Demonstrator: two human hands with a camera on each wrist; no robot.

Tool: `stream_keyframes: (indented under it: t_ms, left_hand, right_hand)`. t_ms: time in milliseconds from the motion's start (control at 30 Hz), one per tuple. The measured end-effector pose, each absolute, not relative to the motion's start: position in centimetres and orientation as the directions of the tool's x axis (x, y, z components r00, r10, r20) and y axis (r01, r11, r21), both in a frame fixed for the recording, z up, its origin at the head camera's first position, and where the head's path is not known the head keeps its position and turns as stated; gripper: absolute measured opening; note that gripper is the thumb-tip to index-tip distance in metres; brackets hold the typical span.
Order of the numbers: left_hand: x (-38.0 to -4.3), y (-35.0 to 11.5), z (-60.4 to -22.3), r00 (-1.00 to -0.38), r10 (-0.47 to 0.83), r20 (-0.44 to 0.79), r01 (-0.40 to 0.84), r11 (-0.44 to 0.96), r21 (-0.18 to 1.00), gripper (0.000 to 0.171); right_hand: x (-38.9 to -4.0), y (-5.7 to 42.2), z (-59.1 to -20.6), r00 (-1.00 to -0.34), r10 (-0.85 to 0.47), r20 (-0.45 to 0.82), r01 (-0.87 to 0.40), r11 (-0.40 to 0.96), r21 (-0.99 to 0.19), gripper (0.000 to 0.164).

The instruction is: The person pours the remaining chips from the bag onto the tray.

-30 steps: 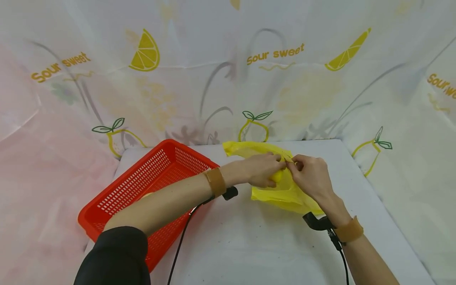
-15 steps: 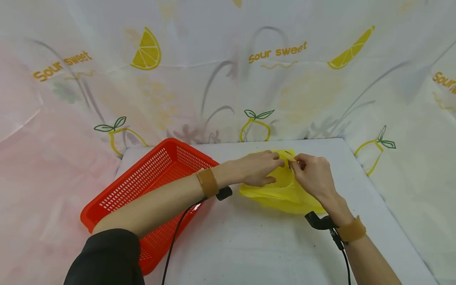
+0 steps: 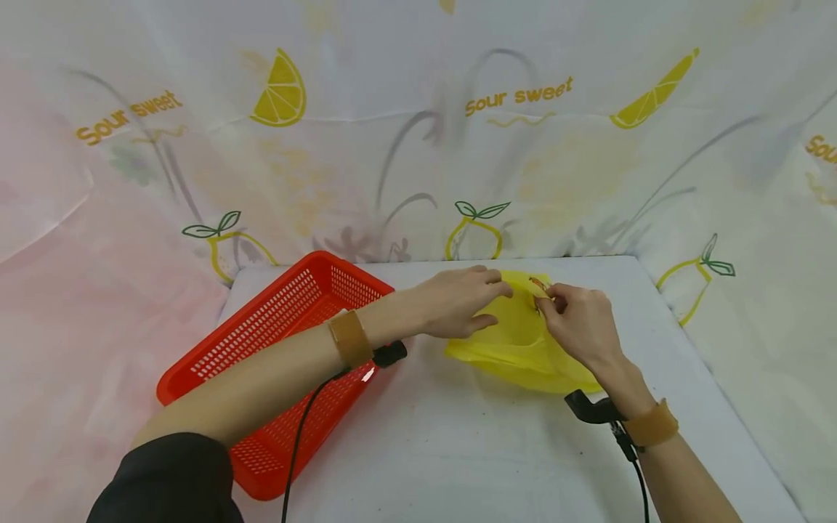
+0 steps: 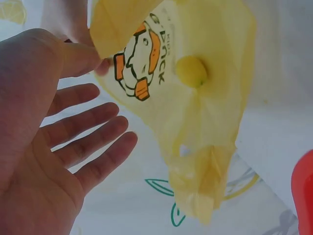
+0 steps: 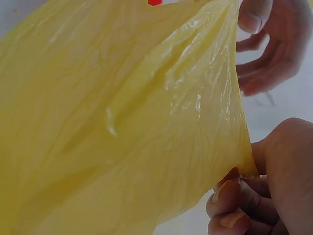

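Observation:
A yellow plastic bag with a printed cartoon duck lies spread on the white table. My right hand pinches the bag's edge between thumb and fingers, holding it up. In the left wrist view a lemon shows in the bag, against its printed side. My left hand hovers at the bag's left side, fingers spread and holding nothing. Left of the bag stands a red perforated plastic basket; my left forearm reaches across it and hides much of its inside.
The white table ends at a printed cloth backdrop with lemon drawings. Each wrist wears a brown strap with a small black camera; a cable from the left one trails past the basket's near side.
My left hand has let go of the yellow lemon at the bag and drawn back to the left, its fingers opening. The right hand keeps its pinch on the bag's edge.

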State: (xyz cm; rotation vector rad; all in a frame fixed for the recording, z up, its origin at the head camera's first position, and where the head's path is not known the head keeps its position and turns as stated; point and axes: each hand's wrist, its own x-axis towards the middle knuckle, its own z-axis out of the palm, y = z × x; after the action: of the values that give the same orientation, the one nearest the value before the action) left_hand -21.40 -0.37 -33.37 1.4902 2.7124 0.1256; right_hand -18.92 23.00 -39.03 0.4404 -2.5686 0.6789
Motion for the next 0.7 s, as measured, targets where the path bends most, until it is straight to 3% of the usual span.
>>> stream_keyframes:
  t_ms: [700]
  left_hand:
    - [-20.3, -7.7, -32.3, -0.633, 0.762, 0.138, 0.774, 0.617, 0.141, 0.043]
  right_hand:
    - [-18.8, 22.4, -39.3, -0.860, -0.177, 0.478, -0.395, 0.825, -0.405, 0.010]
